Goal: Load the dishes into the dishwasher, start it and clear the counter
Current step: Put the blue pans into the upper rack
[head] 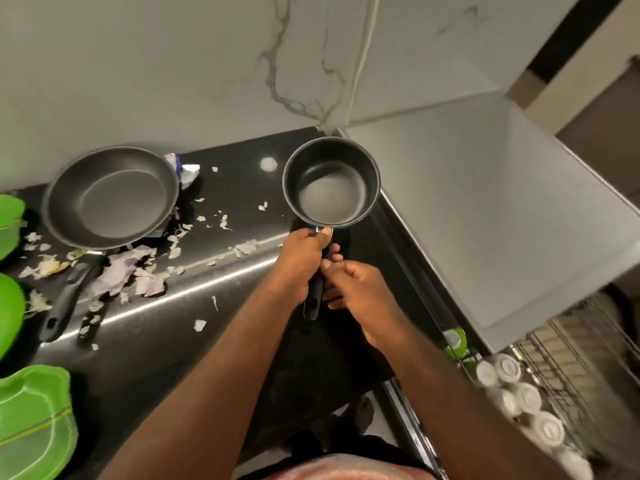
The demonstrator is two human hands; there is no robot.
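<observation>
The small saucepan (330,188) is held level and empty over the right end of the dark counter (214,306). The left hand (304,261) wraps its handle, and the right hand (360,292) pinches it, fingertips partly hidden. To the left, 1 frying pan (110,199) sits among peel scraps (131,271). 3 green plates (34,424) are cut off at the left edge, and the rack (561,358) near right is blurred.

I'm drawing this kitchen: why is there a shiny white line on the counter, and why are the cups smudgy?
Head view: the line is glare, light bouncing off the glossy black counter. Head view, bottom right: the white cups are blurred, while the small pan in the middle looks sharper. Head view, edges: the wide lens bends straight lines.
</observation>
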